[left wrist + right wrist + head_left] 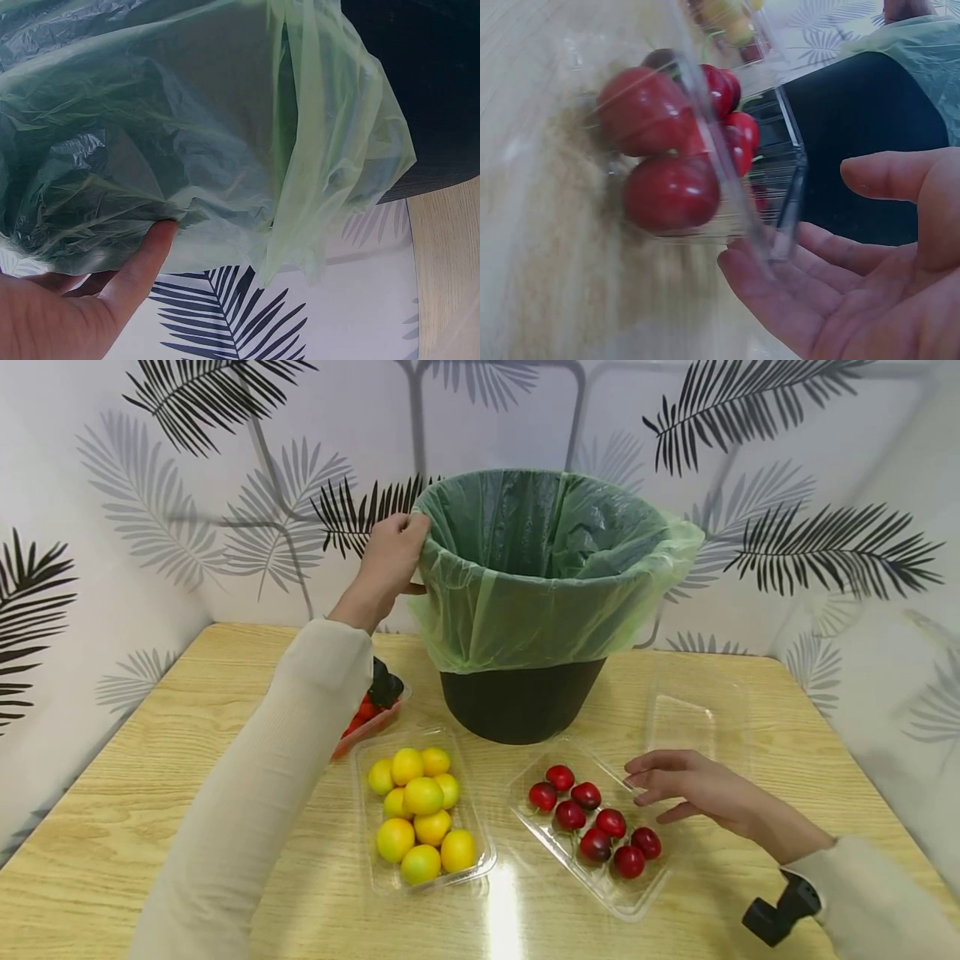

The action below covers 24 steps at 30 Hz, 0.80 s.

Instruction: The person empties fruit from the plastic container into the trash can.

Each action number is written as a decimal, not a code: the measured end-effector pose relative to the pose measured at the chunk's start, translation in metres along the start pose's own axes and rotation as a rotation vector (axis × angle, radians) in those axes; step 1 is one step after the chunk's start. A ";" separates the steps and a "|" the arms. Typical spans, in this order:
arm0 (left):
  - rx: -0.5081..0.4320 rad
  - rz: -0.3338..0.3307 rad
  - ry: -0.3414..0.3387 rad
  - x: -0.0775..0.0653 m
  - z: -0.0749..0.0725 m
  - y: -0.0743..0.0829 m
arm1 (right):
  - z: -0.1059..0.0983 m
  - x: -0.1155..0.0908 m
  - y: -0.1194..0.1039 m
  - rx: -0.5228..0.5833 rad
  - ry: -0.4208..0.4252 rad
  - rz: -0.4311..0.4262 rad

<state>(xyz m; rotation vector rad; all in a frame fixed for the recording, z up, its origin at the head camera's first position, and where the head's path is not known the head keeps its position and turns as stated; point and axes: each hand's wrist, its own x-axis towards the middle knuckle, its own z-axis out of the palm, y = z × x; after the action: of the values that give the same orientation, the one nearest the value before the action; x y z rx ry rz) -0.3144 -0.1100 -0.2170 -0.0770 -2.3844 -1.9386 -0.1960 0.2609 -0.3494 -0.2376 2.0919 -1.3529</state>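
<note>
Pinching the green liner at its left edge, my left hand has its thumb on the inner face and its other fingers behind the rim, where the liner hangs over the black bin. My right hand holds nothing that I can make out; its fingers are loosely spread and its thumb stands well apart from them. What seems to count is how the clear tray of cherries lies: just left of my right hand, long axis slanting from near right to far left, its far end toward the bin. That hand is beside the tray's right long side and is clearly the nearer one; my left is well off at the bin's rim. Whether my right fingertips touch the tray wall I cannot tell, as the right wrist view is blurred there. My left sleeve covers part of the red fruit in a tray beyond the yellow fruit. Past my right hand, a clear plastic piece almost melts into the wood, and the bottom inside the liner is out of sight.
</note>
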 end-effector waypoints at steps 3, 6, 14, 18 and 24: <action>0.002 0.000 -0.001 0.001 0.000 0.000 | 0.004 0.003 0.003 0.006 -0.007 0.029; 0.003 0.003 -0.002 0.001 0.001 -0.001 | 0.008 0.007 0.007 -0.001 -0.020 0.050; 0.017 0.001 0.003 -0.001 0.000 0.000 | 0.011 0.018 0.014 0.001 -0.025 0.072; 0.020 0.007 -0.002 -0.001 0.000 -0.001 | 0.013 0.021 0.016 -0.003 -0.029 0.081; 0.014 0.012 -0.005 -0.002 -0.001 0.000 | 0.015 0.025 0.019 -0.067 -0.038 0.060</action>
<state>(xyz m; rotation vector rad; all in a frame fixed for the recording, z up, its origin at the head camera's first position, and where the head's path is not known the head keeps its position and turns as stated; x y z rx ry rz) -0.3126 -0.1105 -0.2167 -0.0953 -2.3941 -1.9190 -0.2035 0.2458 -0.3802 -0.2245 2.0979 -1.2355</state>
